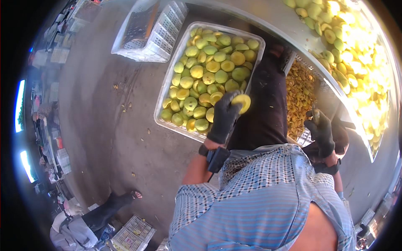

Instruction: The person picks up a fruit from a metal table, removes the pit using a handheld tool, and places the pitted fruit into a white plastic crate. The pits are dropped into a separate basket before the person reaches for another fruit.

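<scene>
My left hand, in a dark glove, holds a halved yellow-green fruit, its cut face showing, at the right edge of a white plastic crate of fruit halves. To the right, my right hand, also gloved, has its fingers closed around a small object that is too blurred to name. Beside that hand stands a crate full of small brownish-yellow pieces, partly hidden by my leg. Green fruit halves fill the white crate, some cut side up.
A metal table at the upper right bears a heap of fruit halves, partly glaring. A white crate holding a dark panel stands at the upper left. A co-worker and another crate are at the lower left.
</scene>
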### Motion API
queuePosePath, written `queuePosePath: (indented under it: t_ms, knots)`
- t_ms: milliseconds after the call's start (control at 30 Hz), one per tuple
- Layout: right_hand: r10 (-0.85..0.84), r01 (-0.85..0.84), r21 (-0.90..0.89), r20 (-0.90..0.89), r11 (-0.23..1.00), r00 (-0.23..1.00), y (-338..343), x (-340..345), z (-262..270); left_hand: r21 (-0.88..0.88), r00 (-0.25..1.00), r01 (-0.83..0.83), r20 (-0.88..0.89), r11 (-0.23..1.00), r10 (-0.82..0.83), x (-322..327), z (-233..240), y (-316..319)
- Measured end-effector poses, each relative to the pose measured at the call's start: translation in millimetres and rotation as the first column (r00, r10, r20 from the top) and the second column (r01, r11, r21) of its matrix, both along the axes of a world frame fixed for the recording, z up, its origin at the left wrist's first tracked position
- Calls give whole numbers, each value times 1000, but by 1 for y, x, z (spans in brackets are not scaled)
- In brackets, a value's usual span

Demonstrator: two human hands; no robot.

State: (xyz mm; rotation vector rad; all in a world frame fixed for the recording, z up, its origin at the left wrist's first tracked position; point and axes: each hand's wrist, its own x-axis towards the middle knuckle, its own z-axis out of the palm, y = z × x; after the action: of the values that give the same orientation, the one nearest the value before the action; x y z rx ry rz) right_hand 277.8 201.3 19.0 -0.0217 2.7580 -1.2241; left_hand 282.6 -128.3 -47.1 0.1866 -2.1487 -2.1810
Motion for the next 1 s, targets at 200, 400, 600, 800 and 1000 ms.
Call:
queuePosePath:
  t_ms: [200,400,600,800,1000]
  knots:
    - [343,-310,203,-153,929,927,-12,-19,-21,-399,922,-387,-174,831,345,9,-33,-52]
    - [242,-223,121,-172,967,955,-20,-19,-20,-881,889,-454,-437,133,138,-79,-37,-125]
    - [246,-202,307,-113,930,963,-17,-20,-24,-935,946,-212,-270,285,-181,-96,-82,-135]
    - [258,-248,141,-57,958,964,-24,-26,-3,-782,961,-263,-263,565,82,-97,-92,-156]
    - [135,-141,172,44,975,990,-28,-33,-20,-958,991,75,40,278,-128,-137,-70,-151]
